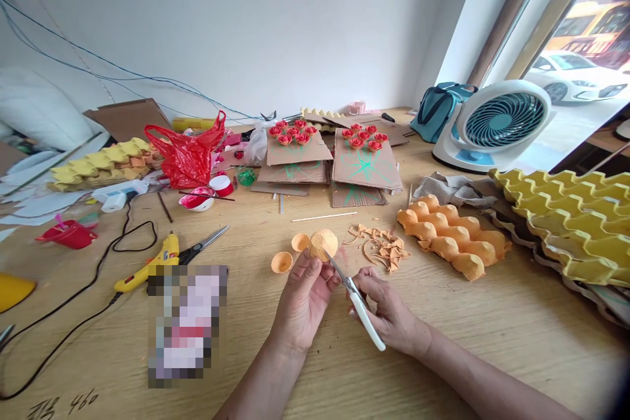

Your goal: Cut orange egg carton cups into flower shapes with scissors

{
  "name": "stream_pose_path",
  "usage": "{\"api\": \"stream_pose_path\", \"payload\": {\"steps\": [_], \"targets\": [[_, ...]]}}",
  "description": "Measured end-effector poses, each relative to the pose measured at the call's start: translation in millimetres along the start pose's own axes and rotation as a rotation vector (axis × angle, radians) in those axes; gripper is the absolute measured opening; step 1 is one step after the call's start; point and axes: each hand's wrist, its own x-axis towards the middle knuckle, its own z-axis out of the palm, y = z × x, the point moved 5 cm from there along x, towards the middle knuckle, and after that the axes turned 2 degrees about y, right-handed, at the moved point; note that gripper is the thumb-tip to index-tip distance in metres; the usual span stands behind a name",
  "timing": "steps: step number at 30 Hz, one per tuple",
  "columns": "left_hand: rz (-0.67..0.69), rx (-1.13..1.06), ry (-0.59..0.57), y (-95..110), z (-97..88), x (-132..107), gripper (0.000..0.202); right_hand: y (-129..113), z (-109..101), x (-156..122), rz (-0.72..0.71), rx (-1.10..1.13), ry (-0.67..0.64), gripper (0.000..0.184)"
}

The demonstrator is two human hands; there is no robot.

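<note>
Between the thumb and fingers of my left hand (306, 295) is an orange egg-carton cup (323, 245), its rounded bottom facing up. My right hand (388, 308) grips white-handled scissors (365, 321), whose blades meet the edge of that cup. Two cut orange cups, one nearer (282, 263) and one farther (300, 242), rest on the table just left of the held one. Orange paper scraps (386, 247) lie in a heap beyond my right hand. Farther right sits an orange egg-carton piece (450, 233) with several bumps.
Yellow egg trays (566, 230) are stacked at the right, near a white fan (497, 121). Cardboard panels (367, 161) with red paper flowers stand at the back. A yellow glue gun (150, 266), black scissors (204, 245) and a red plastic bag (189, 154) are on the left.
</note>
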Motion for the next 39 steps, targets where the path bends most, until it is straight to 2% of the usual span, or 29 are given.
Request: {"api": "stream_pose_path", "payload": {"steps": [6, 13, 18, 24, 28, 39], "targets": [[-0.018, 0.002, -0.039, 0, 0.7, -1, 0.025, -7, -2, 0, 0.017, -0.004, 0.009, 0.037], [-0.009, 0.025, -0.003, -1, -0.2, 1, 0.030, -7, -1, -1, 0.036, -0.012, 0.020, 0.039], [0.058, 0.186, -0.022, 1, 2.7, 0, 0.033, -4, 1, -2, 0.080, -0.030, 0.044, 0.041], [0.187, 0.352, 0.105, 3, 2.4, -3, 0.031, -6, 9, -5, 0.097, -0.048, 0.026, 0.039], [0.265, 0.411, 0.097, 5, 6.3, -7, 0.029, -7, 10, -7, 0.088, -0.046, 0.028, 0.036], [0.307, 0.466, 0.091, 6, 6.0, -8, 0.029, -6, 10, -9, 0.073, -0.054, 0.024, 0.034]]}}
